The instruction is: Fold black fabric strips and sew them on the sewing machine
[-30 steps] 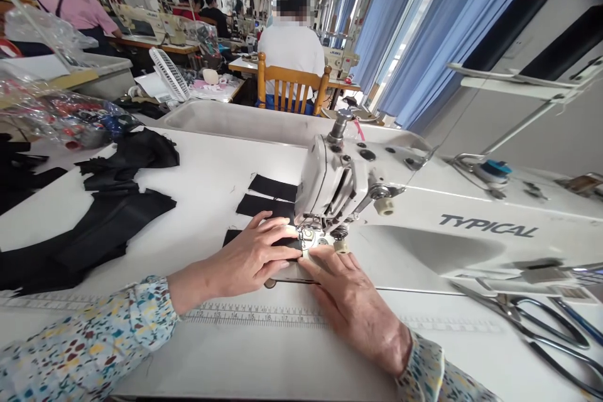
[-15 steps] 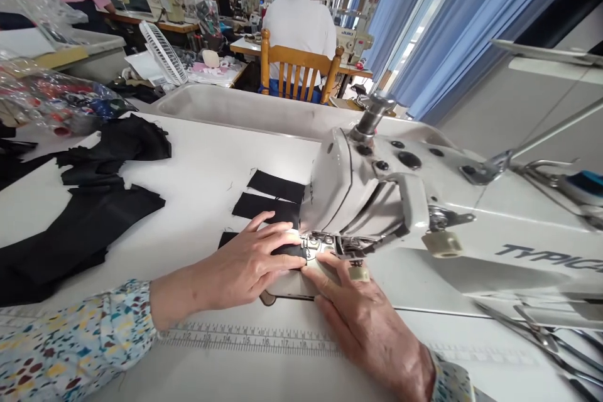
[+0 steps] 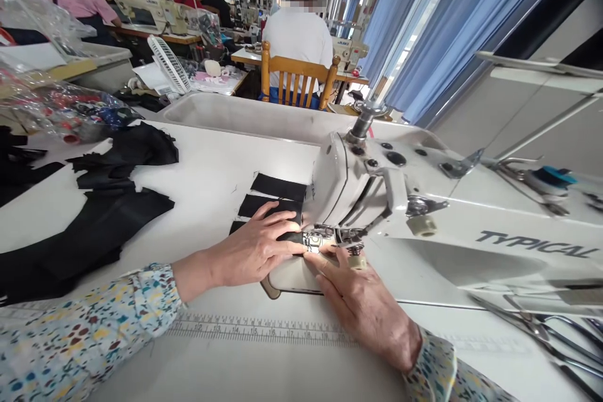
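Note:
My left hand [image 3: 257, 248] lies palm down with fingers spread over a black fabric strip [image 3: 237, 226], pressing it against the machine bed. Its fingertips reach up to the presser foot area of the white sewing machine [image 3: 325, 182]. My right hand [image 3: 360, 301] rests flat at the right of the needle plate [image 3: 315, 242], its fingers stretched out by the strip's right end and partly hidden under the machine head. Two more black strips, a far one [image 3: 279, 186] and a nearer one [image 3: 252, 205], lie side by side just beyond, their right ends behind the machine head.
A printed measuring scale [image 3: 264, 330] runs along the table's front. Scissors [image 3: 532, 326] lie at the right. Black fabric pieces [image 3: 89, 242] spread across the left, near plastic-wrapped goods [image 3: 85, 113]. Behind the table's trough [image 3: 245, 116], a person in white [image 3: 299, 34] sits on a wooden chair [image 3: 301, 69].
My left hand and the black strip under it have slid to the right and slightly away from me. My right hand has stayed near the needle plate. The view has shifted a little.

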`<control>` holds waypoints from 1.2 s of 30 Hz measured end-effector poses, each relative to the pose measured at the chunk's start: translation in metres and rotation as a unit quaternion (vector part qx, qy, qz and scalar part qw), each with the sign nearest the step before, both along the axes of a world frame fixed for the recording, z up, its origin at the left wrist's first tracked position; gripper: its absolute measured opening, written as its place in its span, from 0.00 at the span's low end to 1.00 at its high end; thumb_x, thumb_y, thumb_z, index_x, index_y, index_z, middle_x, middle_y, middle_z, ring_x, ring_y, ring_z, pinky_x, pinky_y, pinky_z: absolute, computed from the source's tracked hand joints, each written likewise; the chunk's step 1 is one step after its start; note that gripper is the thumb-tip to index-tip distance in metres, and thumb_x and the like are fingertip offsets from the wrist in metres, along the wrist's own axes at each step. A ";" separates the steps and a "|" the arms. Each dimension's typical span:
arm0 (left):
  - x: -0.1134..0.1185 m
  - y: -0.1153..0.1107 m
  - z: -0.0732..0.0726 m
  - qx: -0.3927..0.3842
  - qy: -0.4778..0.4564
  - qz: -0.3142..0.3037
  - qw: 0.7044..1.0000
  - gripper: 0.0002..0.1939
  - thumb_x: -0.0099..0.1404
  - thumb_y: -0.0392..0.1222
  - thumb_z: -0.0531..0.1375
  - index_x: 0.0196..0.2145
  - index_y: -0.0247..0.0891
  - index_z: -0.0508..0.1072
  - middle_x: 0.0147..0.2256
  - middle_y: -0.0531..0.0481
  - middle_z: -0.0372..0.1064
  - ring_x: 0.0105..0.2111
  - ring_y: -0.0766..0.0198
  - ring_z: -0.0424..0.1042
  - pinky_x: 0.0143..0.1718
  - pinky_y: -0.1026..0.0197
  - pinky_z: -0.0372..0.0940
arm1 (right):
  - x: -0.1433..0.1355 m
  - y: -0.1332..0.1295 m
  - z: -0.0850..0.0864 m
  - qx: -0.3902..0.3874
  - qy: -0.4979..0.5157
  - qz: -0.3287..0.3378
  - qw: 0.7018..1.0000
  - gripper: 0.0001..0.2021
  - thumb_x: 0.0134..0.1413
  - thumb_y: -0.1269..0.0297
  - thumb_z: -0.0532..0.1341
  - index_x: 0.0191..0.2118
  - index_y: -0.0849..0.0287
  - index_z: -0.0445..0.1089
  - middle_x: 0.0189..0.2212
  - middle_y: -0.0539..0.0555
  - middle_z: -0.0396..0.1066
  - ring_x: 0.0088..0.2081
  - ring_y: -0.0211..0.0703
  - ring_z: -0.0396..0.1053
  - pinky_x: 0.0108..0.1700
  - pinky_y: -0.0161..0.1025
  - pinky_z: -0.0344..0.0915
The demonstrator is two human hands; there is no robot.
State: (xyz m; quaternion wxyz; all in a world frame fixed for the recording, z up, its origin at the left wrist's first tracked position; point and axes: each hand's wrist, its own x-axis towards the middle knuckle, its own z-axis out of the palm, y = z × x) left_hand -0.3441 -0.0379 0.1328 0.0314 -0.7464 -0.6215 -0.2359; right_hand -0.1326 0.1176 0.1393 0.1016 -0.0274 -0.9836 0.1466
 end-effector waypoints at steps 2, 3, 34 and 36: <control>0.003 -0.001 0.000 0.011 -0.009 -0.004 1.000 0.17 0.75 0.32 0.53 0.53 0.45 0.76 0.50 0.48 0.75 0.58 0.54 0.66 0.69 0.41 0.47 | 0.000 -0.001 0.000 0.003 -0.006 0.001 1.000 0.21 0.71 0.66 0.51 0.65 0.54 0.66 0.56 0.63 0.68 0.53 0.56 0.69 0.54 0.60 0.70; 0.004 -0.002 0.000 0.015 -0.014 -0.006 1.000 0.17 0.75 0.32 0.53 0.53 0.45 0.76 0.49 0.48 0.76 0.58 0.54 0.66 0.69 0.42 0.47 | 0.000 -0.002 0.001 0.003 -0.009 0.003 1.000 0.21 0.71 0.67 0.51 0.65 0.54 0.66 0.56 0.63 0.68 0.53 0.56 0.69 0.54 0.60 0.70; 0.002 -0.003 0.002 0.015 -0.023 -0.012 1.000 0.13 0.74 0.34 0.55 0.49 0.43 0.78 0.49 0.49 0.78 0.51 0.57 0.73 0.69 0.41 0.46 | -0.005 -0.004 0.002 0.059 0.030 0.008 0.998 0.18 0.70 0.67 0.52 0.60 0.58 0.70 0.53 0.62 0.72 0.51 0.53 0.70 0.53 0.52 0.67; 0.001 -0.002 0.002 0.015 -0.023 -0.011 1.000 0.13 0.75 0.34 0.55 0.48 0.43 0.78 0.48 0.50 0.78 0.51 0.57 0.72 0.69 0.40 0.46 | -0.005 -0.004 0.000 0.062 0.037 0.005 0.997 0.18 0.70 0.67 0.52 0.60 0.58 0.69 0.53 0.61 0.73 0.52 0.54 0.70 0.54 0.53 0.66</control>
